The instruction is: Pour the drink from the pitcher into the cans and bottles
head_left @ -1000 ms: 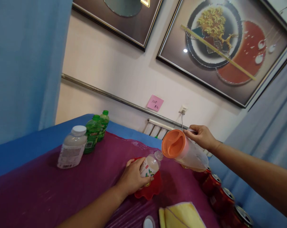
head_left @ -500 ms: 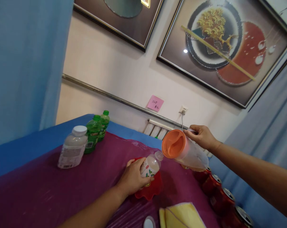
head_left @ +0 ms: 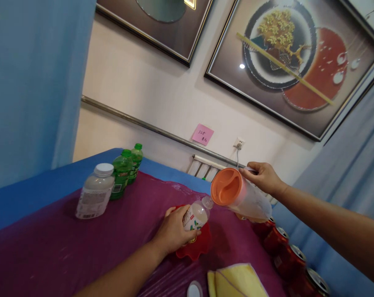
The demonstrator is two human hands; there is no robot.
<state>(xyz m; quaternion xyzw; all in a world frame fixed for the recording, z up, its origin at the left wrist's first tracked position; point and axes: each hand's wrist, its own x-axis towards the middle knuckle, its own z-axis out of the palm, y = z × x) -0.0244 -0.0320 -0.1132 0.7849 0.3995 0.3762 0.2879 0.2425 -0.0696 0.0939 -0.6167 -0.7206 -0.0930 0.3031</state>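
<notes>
My left hand (head_left: 173,232) is wrapped round a clear plastic bottle (head_left: 197,216) with a printed label, uncapped and tilted to the right above a red scallop-edged dish (head_left: 193,248). By its handle, my right hand (head_left: 263,178) grips a translucent pitcher (head_left: 252,204) with an orange lid (head_left: 226,187). The pitcher is tipped on its side, its lid end close to the bottle's mouth. Whether liquid is running between them I cannot tell. In front lie a folded yellow cloth (head_left: 236,281) and a white cap (head_left: 193,290).
A large white-capped bottle (head_left: 95,192) and two green bottles (head_left: 121,175) stand at the left on the purple table cover (head_left: 112,251). Several red cans (head_left: 288,258) line the right edge. Behind are a wall rail (head_left: 150,127), a socket (head_left: 239,143) and blue curtains (head_left: 35,82).
</notes>
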